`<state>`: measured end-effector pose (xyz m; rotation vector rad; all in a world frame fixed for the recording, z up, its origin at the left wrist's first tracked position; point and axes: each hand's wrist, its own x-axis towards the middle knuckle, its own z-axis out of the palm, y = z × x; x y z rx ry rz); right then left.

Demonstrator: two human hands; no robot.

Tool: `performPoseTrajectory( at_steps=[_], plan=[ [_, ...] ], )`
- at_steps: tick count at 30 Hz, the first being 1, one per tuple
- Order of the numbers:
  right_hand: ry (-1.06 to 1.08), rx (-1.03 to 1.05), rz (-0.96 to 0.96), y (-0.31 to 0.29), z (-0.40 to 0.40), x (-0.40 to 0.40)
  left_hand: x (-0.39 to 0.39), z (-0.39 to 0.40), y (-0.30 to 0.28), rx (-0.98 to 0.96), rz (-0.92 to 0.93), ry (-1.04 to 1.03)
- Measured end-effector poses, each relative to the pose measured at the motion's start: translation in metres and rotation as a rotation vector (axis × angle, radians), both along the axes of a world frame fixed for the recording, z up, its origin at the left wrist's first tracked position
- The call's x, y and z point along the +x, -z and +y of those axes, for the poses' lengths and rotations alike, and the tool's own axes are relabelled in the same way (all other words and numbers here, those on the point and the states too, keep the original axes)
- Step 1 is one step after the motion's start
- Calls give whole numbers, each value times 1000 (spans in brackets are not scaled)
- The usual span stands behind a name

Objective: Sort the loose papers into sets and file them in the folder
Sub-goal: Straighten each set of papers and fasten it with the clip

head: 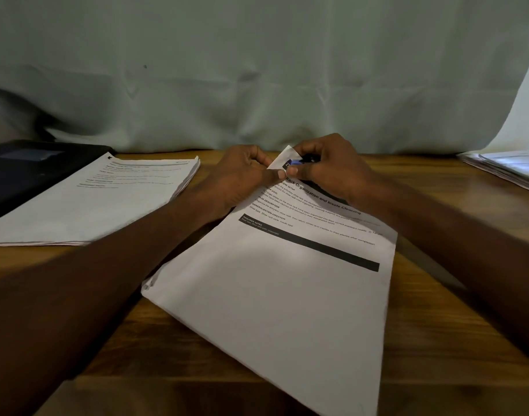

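A set of printed sheets [287, 289] lies askew on the wooden table in front of me, its top corner lifted. My left hand [239, 175] pinches that top corner between thumb and fingers. My right hand [326, 166] presses a small dark blue clip [299, 162] onto the same corner, fingers curled round it. A second paper set [95, 199] lies flat to the left. The black folder [26, 169] rests at the far left, partly under that set.
A pale cloth [257, 70] hangs behind the table and covers its back edge. More loose papers [509, 168] sit at the far right edge. Bare wood [455, 340] shows at the front right and front left.
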<state>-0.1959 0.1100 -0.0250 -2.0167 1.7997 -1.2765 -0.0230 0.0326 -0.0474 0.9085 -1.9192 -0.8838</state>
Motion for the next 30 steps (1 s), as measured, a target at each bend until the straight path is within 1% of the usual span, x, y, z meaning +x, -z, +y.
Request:
performPoseTrajectory(
  at_steps=[3, 7, 12, 13, 15, 16, 17, 22, 26, 30],
  plan=[
    [26, -34, -126, 4, -3, 3, 0, 2, -3, -16, 8, 11],
    [-14, 7, -138, 8, -5, 0, 1, 2, -2, -24, 33, 15],
    [-96, 32, -39, 2, -2, -4, 5, 0, -1, 42, 50, 102],
    [-97, 21, 12, 1, -2, -5, 6, -1, -3, 53, 44, 116],
    [-89, 10, 180, 2, -3, -6, 8, -1, -4, 44, -4, 98],
    [-83, 19, 234, 3, -4, -7, 8, 0, -4, 32, -30, 78],
    [-87, 34, 246, 3, -4, -7, 9, 1, -5, 29, -41, 61],
    [-137, 150, 125, -1, 0, -15, 12, 3, -10, 139, 32, 90],
    [-107, 166, 61, -3, 0, -23, 15, 6, -12, 213, 83, 125],
    [-140, 200, 37, -1, 1, -18, 18, 8, -14, 242, 131, 146]
  ],
)
